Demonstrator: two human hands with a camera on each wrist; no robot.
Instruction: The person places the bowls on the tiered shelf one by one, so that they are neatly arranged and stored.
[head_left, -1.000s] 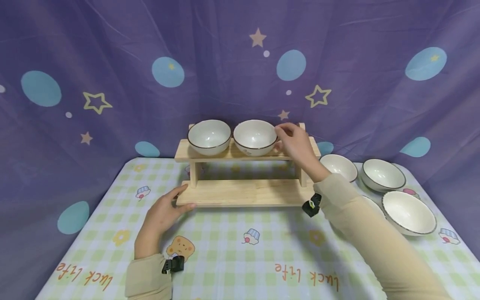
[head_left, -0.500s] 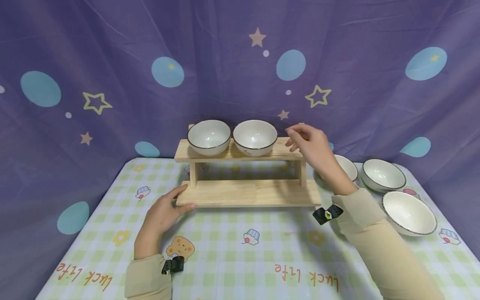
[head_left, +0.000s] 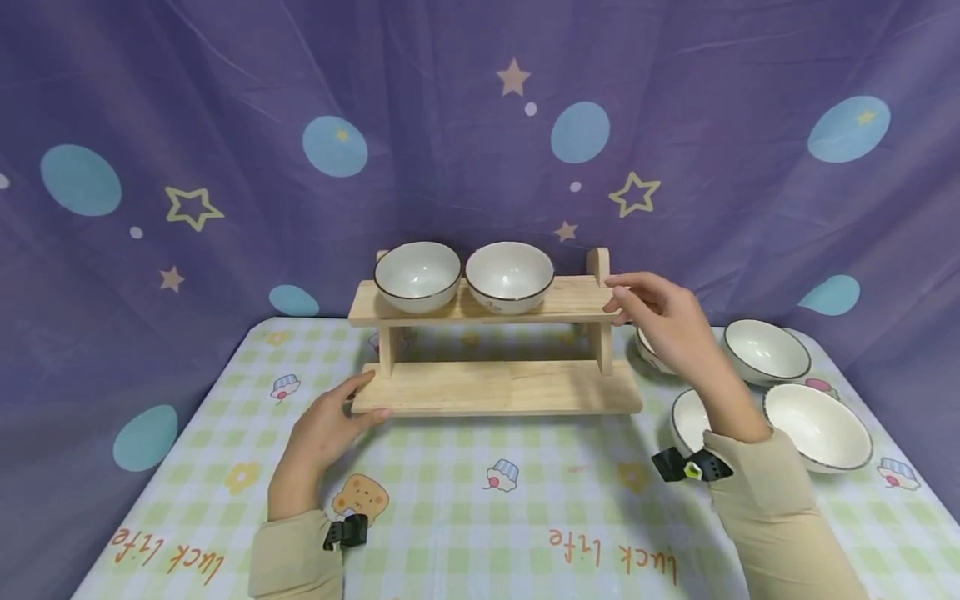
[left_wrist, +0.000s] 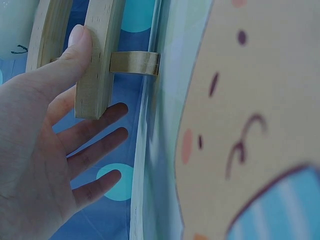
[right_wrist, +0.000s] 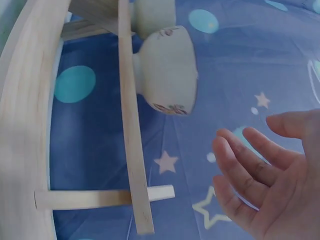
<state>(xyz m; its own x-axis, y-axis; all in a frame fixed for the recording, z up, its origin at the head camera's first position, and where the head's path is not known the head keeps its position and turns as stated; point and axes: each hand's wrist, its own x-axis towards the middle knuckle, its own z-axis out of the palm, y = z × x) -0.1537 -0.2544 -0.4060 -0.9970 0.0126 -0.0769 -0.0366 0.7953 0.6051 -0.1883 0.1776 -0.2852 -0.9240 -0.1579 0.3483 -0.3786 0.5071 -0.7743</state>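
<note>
A two-tier wooden display rack [head_left: 495,387] stands on the table. At its lower left end my left hand [head_left: 322,433] holds the lower board; in the left wrist view the thumb [left_wrist: 80,47] lies on one face and the fingers reach past the other. Two white bowls with dark rims, the left bowl [head_left: 417,279] and the right bowl [head_left: 510,279], sit side by side on the upper board. My right hand [head_left: 667,321] hovers by that board's right end, fingers loosely bent and holding nothing. In the right wrist view a bowl [right_wrist: 167,72] shows a floral pattern.
Several more bowls stand right of the rack: a back bowl [head_left: 767,352], a front bowl [head_left: 817,427], and two partly hidden by my right hand and wrist, including one bowl [head_left: 688,417]. A checkered tablecloth [head_left: 450,517] covers the table; a purple curtain [head_left: 450,183] hangs behind.
My right hand has let go of the right bowl on the upper board and moved right and toward me. The left hand and both bowls on the rack stay in place.
</note>
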